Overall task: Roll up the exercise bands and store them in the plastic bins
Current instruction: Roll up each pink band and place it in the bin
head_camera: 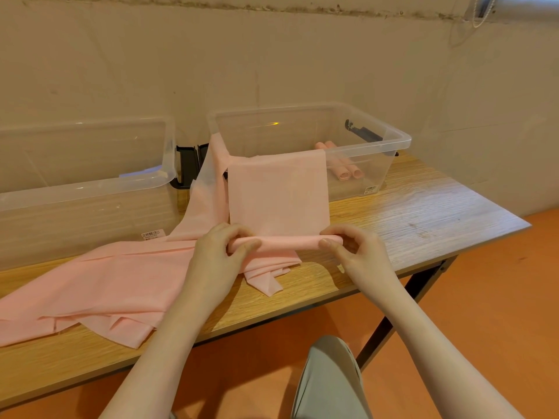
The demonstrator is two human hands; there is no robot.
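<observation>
both hands grip the ends of a short roll at the near end of a pink band (pixel 278 195): the left hand (pixel 225 252) has thumb and fingers curled round the roll's left end, the right hand (pixel 352 246) pinches the right end the same way. from the roll the band runs flat up and over the near rim of the right bin (pixel 393 140), a clear plastic box on the wooden table (pixel 423 213). inside that bin, toward its right side, lie two rolled bands (pixel 348 172) side by side (both pink). more loose pink bands (pixel 106 285) lie spread across the table to the left, reaching under the left hand. a second clear bin, the left bin (pixel 90 182), stands just beside the first one.
</observation>
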